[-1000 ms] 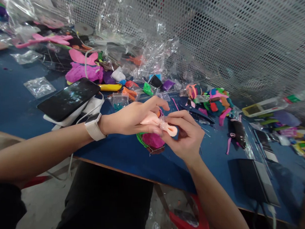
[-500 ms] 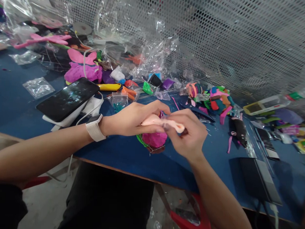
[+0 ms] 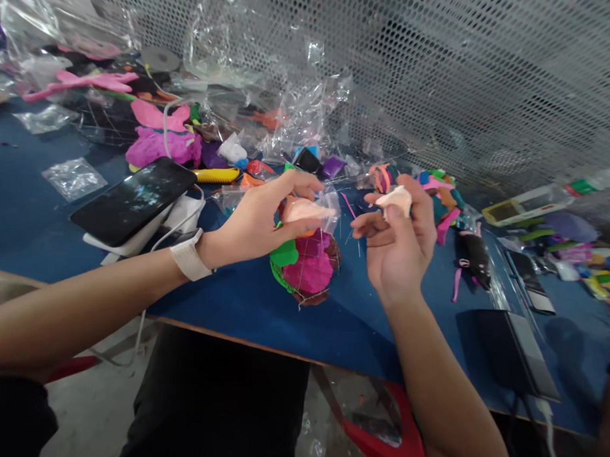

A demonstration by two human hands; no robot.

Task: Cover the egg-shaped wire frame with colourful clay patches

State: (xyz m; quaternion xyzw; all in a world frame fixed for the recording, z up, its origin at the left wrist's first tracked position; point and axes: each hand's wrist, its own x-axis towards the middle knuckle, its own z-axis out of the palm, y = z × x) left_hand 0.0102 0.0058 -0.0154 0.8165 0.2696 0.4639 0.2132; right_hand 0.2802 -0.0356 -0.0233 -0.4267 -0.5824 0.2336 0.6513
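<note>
- The table (image 3: 46, 199) has a blue top and reaches from the left edge to the right edge; a perforated metal screen (image 3: 490, 75) stands along its far side.
- Crumpled clear plastic wrap (image 3: 270, 87) is piled at the far side of the table, in front of the screen.
- A black phone (image 3: 133, 199) lies on the left part of the table, on a white block with a white cable beside it.
- A flat dark device (image 3: 511, 352) lies near the right edge, on the near side of the table.
- A heap of coloured clay pieces (image 3: 436, 193) lies at the far right of the hands; a black clay mouse (image 3: 476, 261) is just to the right of it.
- A clay lump in pink and green (image 3: 306, 268) rests on the table, below and between the two hands.
- The left hand (image 3: 258, 220) carries a pale band at the wrist. Its grip is closed on a peach clay piece (image 3: 303, 210) that sits inside a small clear bag; thumb below, fingers above.
- The right hand (image 3: 399, 242) is raised, a little apart from the left hand. Its grip is pinched on a small pale clay bit (image 3: 396, 197), held between thumb and fingertips, above the table and near the coloured heap.
</note>
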